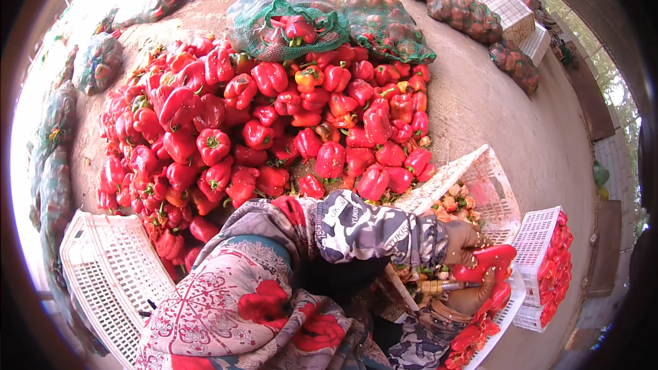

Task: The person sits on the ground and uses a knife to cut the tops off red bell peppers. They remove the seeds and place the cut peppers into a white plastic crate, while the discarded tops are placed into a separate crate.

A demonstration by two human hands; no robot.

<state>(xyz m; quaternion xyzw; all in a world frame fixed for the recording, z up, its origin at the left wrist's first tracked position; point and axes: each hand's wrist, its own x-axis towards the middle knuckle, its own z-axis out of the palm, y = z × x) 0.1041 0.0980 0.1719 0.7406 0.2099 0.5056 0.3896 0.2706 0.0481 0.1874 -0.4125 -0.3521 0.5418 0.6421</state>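
Observation:
My left hand (462, 243), in a camouflage sleeve, grips a red bell pepper (486, 262) from above. My right hand (472, 298) is curled around the lower side of the same pepper. Between the hands lies a tool with a wooden handle (431, 287) and a metal shank that runs to the pepper; its tip is hidden, and which hand steadies it is unclear. Pepper cores (455, 204) fill a white plastic crate (491, 185) beyond and under my hands. Hollowed red pepper pieces (470, 336) lie in another white crate (506, 326) at my right.
A large heap of red bell peppers (272, 128) covers the floor ahead. Green mesh sacks (288, 20) of peppers lie behind it. A white crate (113, 262) stands at left, a stacked crate (534, 262) of red peppers at right. More crates (506, 7) are at the far right.

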